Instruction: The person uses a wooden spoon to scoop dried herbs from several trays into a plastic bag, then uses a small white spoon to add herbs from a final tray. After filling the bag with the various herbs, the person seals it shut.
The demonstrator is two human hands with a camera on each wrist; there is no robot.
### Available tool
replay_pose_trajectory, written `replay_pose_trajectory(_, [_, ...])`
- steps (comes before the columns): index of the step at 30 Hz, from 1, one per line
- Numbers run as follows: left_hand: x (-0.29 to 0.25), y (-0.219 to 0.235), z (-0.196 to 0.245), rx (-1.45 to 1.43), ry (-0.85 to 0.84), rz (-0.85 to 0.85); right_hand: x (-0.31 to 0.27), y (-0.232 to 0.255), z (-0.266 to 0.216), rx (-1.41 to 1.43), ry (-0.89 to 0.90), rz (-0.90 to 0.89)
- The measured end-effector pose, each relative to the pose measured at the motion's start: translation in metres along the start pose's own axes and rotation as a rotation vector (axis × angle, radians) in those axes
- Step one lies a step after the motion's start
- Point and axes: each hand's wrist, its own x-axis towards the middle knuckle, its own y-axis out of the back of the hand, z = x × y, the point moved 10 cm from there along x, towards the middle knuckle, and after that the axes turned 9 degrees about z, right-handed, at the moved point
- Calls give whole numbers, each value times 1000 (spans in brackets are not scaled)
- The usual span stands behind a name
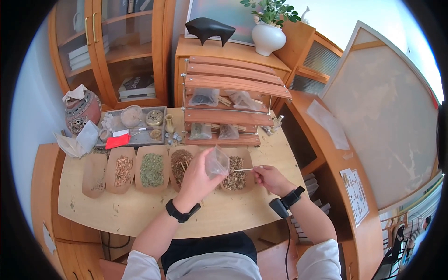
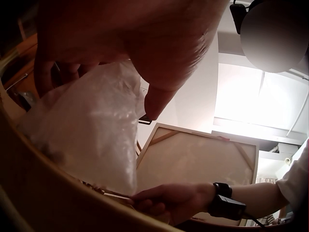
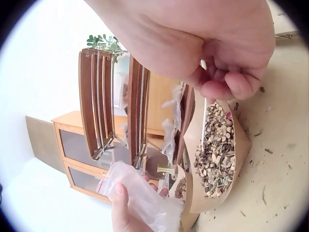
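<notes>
A translucent bag is gripped by my left hand, above the paper trays; in the left wrist view the bag hangs between thumb and fingers. My right hand pinches a thin light stick, whose far end reaches into the rightmost tray of chopped dried herbs. The right wrist view shows the stick against the herb pieces. Whether the stick carries anything cannot be told.
More paper trays stand to the left, with green leaves, orange-brown pieces and brown bits. Behind is a wooden rack with small filled bags. A grey tray with small containers and a patterned pot are at the back left.
</notes>
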Motion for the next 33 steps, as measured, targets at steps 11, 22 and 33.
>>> replay_pose_trajectory(11, [-1, -3, 0, 19, -6, -14, -30, 7, -44, 150, 47, -11])
replay_pose_trajectory(22, [-2, -7, 6, 28, -34, -45, -82, -37, -118, -254, 403, 41])
replay_pose_trajectory(33, [0, 0, 0, 29, -17, 14, -26, 15, -85, -449, 565, 259])
